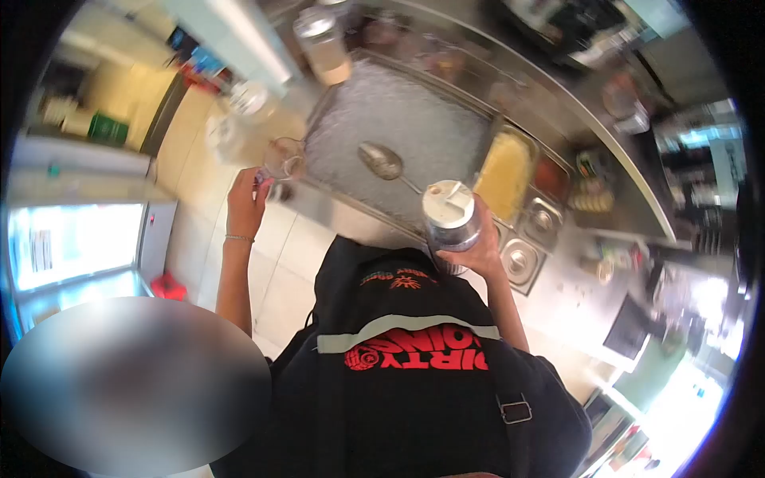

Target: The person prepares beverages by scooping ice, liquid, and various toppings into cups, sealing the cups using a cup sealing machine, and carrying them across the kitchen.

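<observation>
My left hand (249, 195) is closed on the handle of a clear cup (284, 158), held beside the near left corner of an ice-filled bin (430, 111). A metal scoop (381, 161) lies on the ice. My right hand (480, 247) is wrapped round a clear container with a white lid (449, 209), upright in front of the bin's near right edge. The container's lower part is partly hidden by my fingers. The cup's contents are too blurred to tell.
A bottle with pale liquid (324, 49) stands at the bin's far left corner. Large translucent jugs (247, 119) are on the left. Right of the ice are a tray of yellow food (504, 175) and lidded metal pots (522, 261). A lit fridge (76, 248) is far left.
</observation>
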`<action>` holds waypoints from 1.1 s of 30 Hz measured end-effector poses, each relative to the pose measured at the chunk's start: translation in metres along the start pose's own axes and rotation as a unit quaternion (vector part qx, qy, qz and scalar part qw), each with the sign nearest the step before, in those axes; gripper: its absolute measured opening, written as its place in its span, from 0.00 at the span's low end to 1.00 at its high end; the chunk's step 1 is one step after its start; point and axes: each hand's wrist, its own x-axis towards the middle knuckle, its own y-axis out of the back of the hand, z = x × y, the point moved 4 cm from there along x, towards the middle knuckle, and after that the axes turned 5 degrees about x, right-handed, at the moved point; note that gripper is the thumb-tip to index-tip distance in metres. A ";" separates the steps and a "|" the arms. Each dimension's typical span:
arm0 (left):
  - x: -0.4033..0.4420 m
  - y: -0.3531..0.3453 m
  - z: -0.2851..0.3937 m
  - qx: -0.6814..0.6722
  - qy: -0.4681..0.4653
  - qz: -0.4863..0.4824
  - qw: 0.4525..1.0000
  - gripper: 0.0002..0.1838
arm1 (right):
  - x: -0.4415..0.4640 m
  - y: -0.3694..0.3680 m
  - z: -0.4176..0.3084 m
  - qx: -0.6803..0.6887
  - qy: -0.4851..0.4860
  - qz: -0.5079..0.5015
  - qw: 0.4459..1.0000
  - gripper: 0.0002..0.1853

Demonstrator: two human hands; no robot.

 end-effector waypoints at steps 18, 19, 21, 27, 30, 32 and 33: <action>0.307 -0.477 0.382 0.168 -0.438 -0.335 0.817 0.23 | -0.145 0.043 -0.055 -0.002 -0.125 0.376 0.918 0.62; 0.309 -0.472 0.371 0.195 -0.424 -0.336 0.818 0.23 | -0.158 0.039 -0.061 0.006 -0.141 0.376 0.916 0.62; 0.327 -0.501 0.340 0.226 -0.397 -0.354 0.816 0.23 | -0.150 0.026 -0.048 0.018 -0.179 0.380 0.907 0.61; 0.359 -0.524 0.319 0.303 -0.353 -0.372 0.803 0.24 | -0.147 0.019 -0.043 0.009 -0.151 0.384 0.911 0.62; 0.367 -0.532 0.316 0.330 -0.341 -0.378 0.795 0.25 | -0.138 0.024 -0.040 -0.002 -0.145 0.379 0.914 0.62; 0.373 -0.542 0.310 0.348 -0.334 -0.382 0.788 0.25 | -0.132 0.026 -0.043 0.006 -0.133 0.375 0.917 0.62; 0.374 -0.547 0.307 0.354 -0.338 -0.385 0.782 0.25 | -0.130 0.028 -0.046 0.005 -0.127 0.376 0.918 0.62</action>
